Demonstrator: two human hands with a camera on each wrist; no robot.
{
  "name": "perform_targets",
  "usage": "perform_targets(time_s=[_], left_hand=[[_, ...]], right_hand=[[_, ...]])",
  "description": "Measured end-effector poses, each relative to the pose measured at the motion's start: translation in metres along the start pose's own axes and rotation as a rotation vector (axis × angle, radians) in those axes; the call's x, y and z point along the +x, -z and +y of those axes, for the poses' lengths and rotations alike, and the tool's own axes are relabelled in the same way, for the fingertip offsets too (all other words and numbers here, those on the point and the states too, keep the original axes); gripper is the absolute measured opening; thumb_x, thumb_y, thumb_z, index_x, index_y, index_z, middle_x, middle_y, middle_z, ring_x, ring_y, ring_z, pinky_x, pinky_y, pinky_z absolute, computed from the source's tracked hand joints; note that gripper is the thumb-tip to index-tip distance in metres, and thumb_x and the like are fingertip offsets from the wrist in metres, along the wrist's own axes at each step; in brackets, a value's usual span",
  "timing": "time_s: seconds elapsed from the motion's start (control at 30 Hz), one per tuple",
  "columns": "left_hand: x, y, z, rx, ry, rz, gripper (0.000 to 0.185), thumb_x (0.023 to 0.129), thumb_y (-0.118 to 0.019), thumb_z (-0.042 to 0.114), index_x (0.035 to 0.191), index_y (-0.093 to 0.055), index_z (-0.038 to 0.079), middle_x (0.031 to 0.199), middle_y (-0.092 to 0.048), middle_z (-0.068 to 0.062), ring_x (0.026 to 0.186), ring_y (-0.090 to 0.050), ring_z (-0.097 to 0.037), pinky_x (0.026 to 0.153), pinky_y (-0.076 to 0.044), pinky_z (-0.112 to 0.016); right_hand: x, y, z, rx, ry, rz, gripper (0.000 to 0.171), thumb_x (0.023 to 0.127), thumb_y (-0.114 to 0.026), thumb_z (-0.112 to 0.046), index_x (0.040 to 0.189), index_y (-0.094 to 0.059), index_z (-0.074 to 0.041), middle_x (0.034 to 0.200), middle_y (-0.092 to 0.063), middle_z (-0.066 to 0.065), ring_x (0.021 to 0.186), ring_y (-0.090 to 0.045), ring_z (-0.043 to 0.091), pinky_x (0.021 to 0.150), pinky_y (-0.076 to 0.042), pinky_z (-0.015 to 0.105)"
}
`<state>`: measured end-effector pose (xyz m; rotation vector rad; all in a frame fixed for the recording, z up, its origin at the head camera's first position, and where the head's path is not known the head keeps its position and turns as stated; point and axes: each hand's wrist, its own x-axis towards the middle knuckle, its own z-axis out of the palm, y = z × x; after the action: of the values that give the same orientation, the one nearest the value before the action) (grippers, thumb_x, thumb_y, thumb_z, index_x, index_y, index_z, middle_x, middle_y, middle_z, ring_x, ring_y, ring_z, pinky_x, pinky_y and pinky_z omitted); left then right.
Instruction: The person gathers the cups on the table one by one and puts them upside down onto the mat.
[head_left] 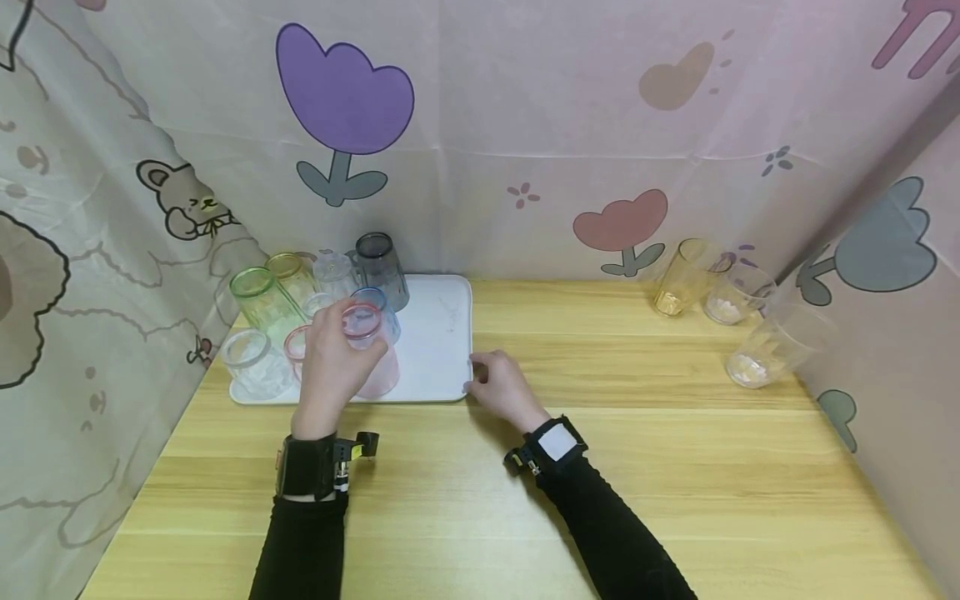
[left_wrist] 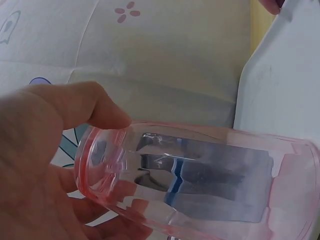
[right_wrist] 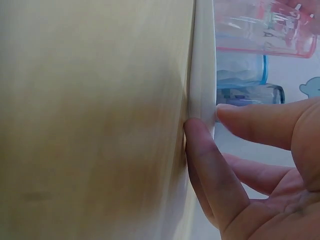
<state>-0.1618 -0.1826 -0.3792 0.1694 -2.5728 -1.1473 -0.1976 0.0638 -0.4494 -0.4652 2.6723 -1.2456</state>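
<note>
Presently: left hand (head_left: 327,360), grip closed round a pink cup (head_left: 369,346), held inverted over the white tray (head_left: 442,333). Right hand (head_left: 501,385), thumb and fingers pinching the tray's near right rim on the wooden table (head_left: 600,467). On the tray: green cup (head_left: 262,302), grey cup (head_left: 380,265), blue cup (head_left: 372,302), clear ones beside. Far right, well apart: a yellow cup (head_left: 684,277) and two clear cups (head_left: 757,333).

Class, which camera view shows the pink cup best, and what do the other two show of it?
The left wrist view: the pink cup fills the frame, gripped by the left hand. The head view shows it small, above the white tray, partly behind that hand. The right wrist view catches only a strip of it at the top edge, beyond the right hand pinching the tray rim.
</note>
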Motion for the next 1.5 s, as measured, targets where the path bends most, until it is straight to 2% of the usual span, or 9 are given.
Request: perform_targets(time_s=[0.23,0.37,0.5,0.67,0.83,0.97,1.13,1.37,1.5], left_hand=[[-0.001,0.0,0.001,0.016,0.019,-0.059,0.074,0.085,-0.067,0.018,0.152,-0.041,-0.002,0.147,-0.041,-0.028,0.136,-0.038,-0.045,0.107,-0.039,-0.064],[-0.002,-0.002,0.001,0.039,0.013,-0.072,0.074,0.085,-0.065,0.017,0.152,-0.04,-0.002,0.146,-0.04,-0.028,0.132,-0.038,-0.045,0.102,-0.042,-0.063],[-0.003,-0.005,0.0,0.033,-0.03,-0.02,0.071,0.084,-0.067,0.017,0.147,-0.044,-0.006,0.143,-0.041,-0.028,0.13,-0.036,-0.045,0.101,-0.04,-0.06],[-0.002,-0.014,0.003,-0.034,-0.191,0.175,0.062,0.081,-0.072,0.013,0.136,-0.053,-0.008,0.135,-0.045,-0.028,0.127,-0.035,-0.046,0.101,-0.035,-0.056],[0.0,-0.029,0.012,-0.094,-0.445,0.41,0.049,0.082,-0.067,0.01,0.127,-0.06,-0.007,0.131,-0.052,-0.028,0.121,-0.041,-0.048,0.101,-0.032,-0.056],[-0.001,-0.047,0.022,-0.107,-0.577,0.475,0.044,0.083,-0.066,0.01,0.124,-0.063,-0.004,0.129,-0.057,-0.025,0.118,-0.046,-0.046,0.103,-0.033,-0.055],[-0.008,-0.07,0.029,-0.087,-0.624,0.374,0.042,0.083,-0.067,0.01,0.123,-0.064,-0.003,0.127,-0.059,-0.023,0.116,-0.051,-0.044,0.103,-0.038,-0.056],[-0.019,-0.096,0.028,0.05,-0.546,0.056,0.045,0.086,-0.07,0.015,0.128,-0.064,0.0,0.125,-0.06,-0.021,0.112,-0.056,-0.042,0.094,-0.05,-0.054],[-0.024,-0.107,0.028,0.126,-0.49,-0.103,0.045,0.088,-0.071,0.017,0.129,-0.064,0.001,0.123,-0.063,-0.018,0.11,-0.06,-0.039,0.09,-0.053,-0.05]], right_hand=[[-0.001,0.001,0.0,0.062,-0.04,-0.007,0.052,0.091,-0.076,-0.005,0.138,-0.059,0.009,0.122,-0.059,0.023,0.087,-0.066,0.02,0.068,-0.059,0.028],[0.0,0.003,0.001,0.051,-0.039,0.0,0.052,0.092,-0.076,-0.011,0.138,-0.06,0.008,0.123,-0.062,0.023,0.091,-0.067,0.023,0.075,-0.06,0.032],[0.0,0.01,0.001,0.074,-0.033,0.044,0.053,0.094,-0.076,-0.014,0.14,-0.058,0.006,0.13,-0.064,0.022,0.102,-0.069,0.029,0.082,-0.061,0.035],[0.0,0.027,0.001,0.17,0.016,0.176,0.052,0.094,-0.075,-0.013,0.14,-0.058,0.004,0.136,-0.061,0.022,0.11,-0.068,0.034,0.085,-0.062,0.038],[-0.001,0.051,0.001,0.213,0.074,0.357,0.048,0.094,-0.073,-0.011,0.139,-0.061,0.001,0.138,-0.059,0.019,0.116,-0.065,0.036,0.092,-0.06,0.046],[-0.004,0.071,0.002,0.264,0.091,0.512,0.046,0.094,-0.072,-0.009,0.137,-0.062,0.002,0.137,-0.059,0.018,0.118,-0.064,0.036,0.094,-0.059,0.048],[-0.009,0.097,0.007,0.316,0.119,0.713,0.045,0.092,-0.073,-0.007,0.136,-0.064,-0.001,0.134,-0.061,0.016,0.118,-0.064,0.032,0.094,-0.058,0.047],[-0.016,0.128,0.021,0.376,0.095,0.924,0.045,0.095,-0.072,-0.006,0.139,-0.063,-0.004,0.137,-0.062,0.01,0.12,-0.062,0.023,0.098,-0.056,0.037],[-0.025,0.145,0.018,0.398,0.061,1.043,0.045,0.095,-0.068,0.0,0.139,-0.06,0.001,0.139,-0.058,0.014,0.119,-0.06,0.019,0.101,-0.054,0.034]])
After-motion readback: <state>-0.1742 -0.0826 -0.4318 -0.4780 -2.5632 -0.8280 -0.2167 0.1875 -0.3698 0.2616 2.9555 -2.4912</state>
